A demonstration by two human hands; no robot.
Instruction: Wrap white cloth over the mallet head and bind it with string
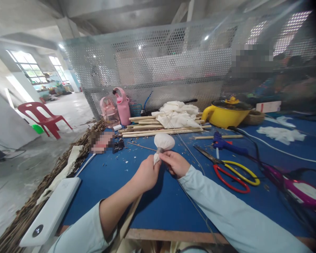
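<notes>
Left hand grips stick below white bulb | right hand pinches at bulb's binding | slipping pinch might unwind it

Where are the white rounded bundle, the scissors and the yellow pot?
White rounded bundle (pixel 164 141), head view: middle of its bulging top.
Scissors (pixel 219 162), head view: near the pivot.
Yellow pot (pixel 223 117), head view: front of its wall.

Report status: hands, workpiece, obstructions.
Left hand and right hand gripping white bundle below its round top. Grey winding just above hands. Scissors off right, out of the way.
</notes>
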